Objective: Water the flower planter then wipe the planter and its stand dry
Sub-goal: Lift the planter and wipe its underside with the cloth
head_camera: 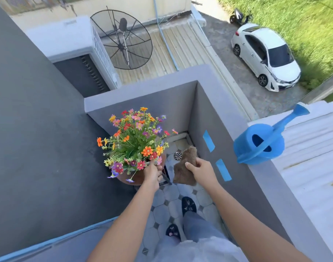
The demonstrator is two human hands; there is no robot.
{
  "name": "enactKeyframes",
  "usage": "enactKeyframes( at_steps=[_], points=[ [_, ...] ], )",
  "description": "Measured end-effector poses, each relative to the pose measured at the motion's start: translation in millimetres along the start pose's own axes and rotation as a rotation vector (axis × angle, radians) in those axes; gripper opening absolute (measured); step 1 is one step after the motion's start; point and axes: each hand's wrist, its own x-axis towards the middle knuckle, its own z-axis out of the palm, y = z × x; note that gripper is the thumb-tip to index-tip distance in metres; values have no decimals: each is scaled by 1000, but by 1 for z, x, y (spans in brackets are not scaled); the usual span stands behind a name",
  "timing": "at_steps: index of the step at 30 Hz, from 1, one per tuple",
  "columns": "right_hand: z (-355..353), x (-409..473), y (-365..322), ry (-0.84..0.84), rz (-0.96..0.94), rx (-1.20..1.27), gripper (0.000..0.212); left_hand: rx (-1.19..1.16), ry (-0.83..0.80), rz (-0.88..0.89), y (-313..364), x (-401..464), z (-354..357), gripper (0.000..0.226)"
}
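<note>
The flowers (134,140) are hiding most of the planter (137,179); only a strip of its reddish-brown rim is showing below them. The stand (166,175) is showing only as dark bars between the two hands, the rest lying out of sight under the pot. The left hand (152,173) is resting at the planter's near rim, fingers curled among the stems; whether its grip is closing on the rim or on a stem cannot be told. The right hand (200,171) is pinching a brown cloth (186,167) shut between thumb and fingers, the cloth hanging just beside the planter, apart from it.

The planter is sitting in a tight balcony corner, the grey parapet wall (180,95) closing it in behind and to the right, a dark wall on the left. The tiled floor (169,193) is leaving a narrow strip, with a drain (178,155) near the corner and the person's feet behind. A blue watering can (260,146) is standing on the parapet top, well to the right. Two strips of blue tape (208,140) are sticking to the wall's inner face.
</note>
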Motion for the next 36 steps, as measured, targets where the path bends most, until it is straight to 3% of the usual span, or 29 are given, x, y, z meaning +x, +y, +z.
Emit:
enactKeyframes(
  at_steps=[5,8,10,12,13,16,20,25,29,36],
  points=[
    [-3,38,-5,-52,20,27,14,0,163,3,-3,31,14,28],
    [-4,54,-15,-92,26,2,20,-104,140,3,0,36,21,26],
    [-4,64,-20,-102,11,-2,41,-114,156,-27,1,40,20,40],
    [-4,73,-19,-95,-2,11,64,-77,177,-23,1,43,19,40],
    [-3,77,-17,-90,-1,18,65,-71,174,-6,2,42,17,36],
    [-3,78,-25,-108,-28,12,40,-69,178,28,8,37,15,22],
    [-1,75,-35,-141,-22,117,21,-122,177,81,26,21,8,33],
    [-2,70,-49,-134,54,329,25,-149,66,54,51,-18,-8,29],
    [-13,74,-73,-36,-146,413,30,-72,24,110,74,-62,-12,29],
    [-1,84,-134,127,-424,302,33,-62,-117,182,112,-113,-3,27]
  ],
)
